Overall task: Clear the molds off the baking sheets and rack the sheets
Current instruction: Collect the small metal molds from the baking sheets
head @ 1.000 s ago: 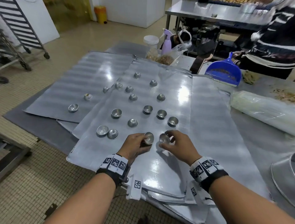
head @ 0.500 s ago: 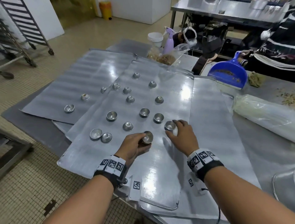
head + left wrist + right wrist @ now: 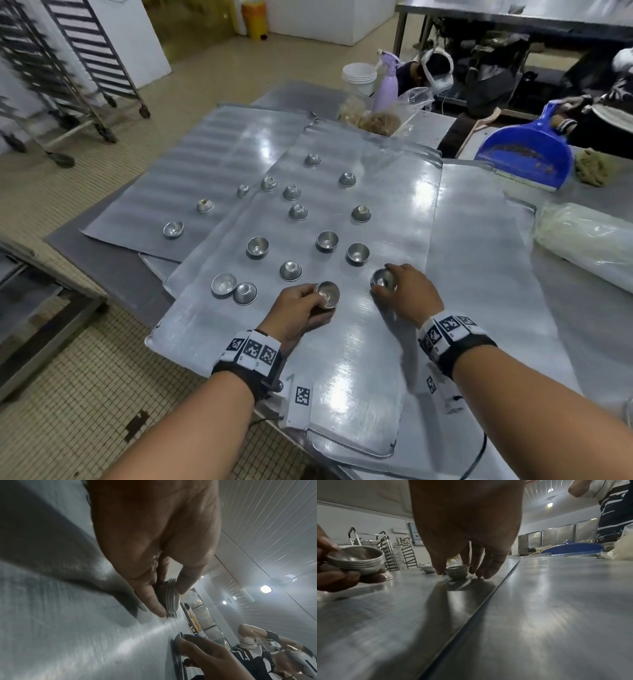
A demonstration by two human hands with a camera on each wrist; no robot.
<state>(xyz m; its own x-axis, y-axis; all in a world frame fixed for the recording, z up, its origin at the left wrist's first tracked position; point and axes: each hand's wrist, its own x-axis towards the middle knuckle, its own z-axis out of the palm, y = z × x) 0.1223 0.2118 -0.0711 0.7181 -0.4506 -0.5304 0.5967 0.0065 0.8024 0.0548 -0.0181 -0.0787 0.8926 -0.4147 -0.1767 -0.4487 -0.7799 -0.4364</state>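
Small metal molds [image 3: 327,240] scattered on overlapping sheets [image 3: 394,212].

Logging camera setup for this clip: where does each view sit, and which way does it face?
Head: above the table, facing down at the baking sheets; both forearms and hands show.
Left wrist: low along the left hand, which grips a stack of molds.
Right wrist: low over the sheet; right hand closing around a single mold.
Shared: the stack and the single mold appear in all three views.

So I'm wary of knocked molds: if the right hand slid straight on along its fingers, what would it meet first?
The right hand already touches a small round metal mold; beyond it, probably the upright metal mold, though depth is uncertain.
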